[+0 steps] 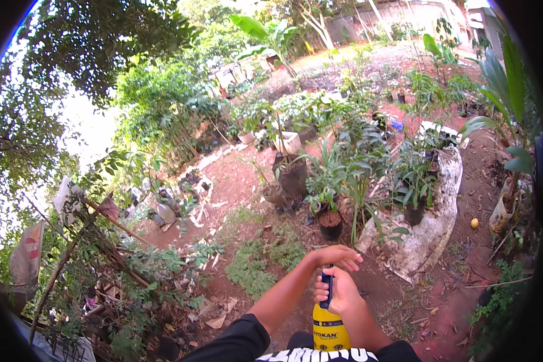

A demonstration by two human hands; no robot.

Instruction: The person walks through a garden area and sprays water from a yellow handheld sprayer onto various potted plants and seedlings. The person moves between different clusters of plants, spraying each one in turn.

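Note:
My right hand [342, 290] is wrapped around the dark blue handle [326, 289] of a yellow pump sprayer bottle [331, 332]. The bottle stands upright close to my body and bears printed writing. Just above and beyond the handle, my left hand [340, 257] stretches across with its palm down and its fingers loosely extended, holding nothing. The left wrist hides the top of the sprayer, and whether they touch is unclear. Past my hands sits a small plant in a black pot [330, 225].
Potted plants crowd a pale ground sheet [434, 240] on the right. Farther off are a large dark grow bag [292, 176] and a white planter [288, 142]. A stick frame [63, 267] with shrubs rises at left. A yellow fruit [474, 223] lies on the soil.

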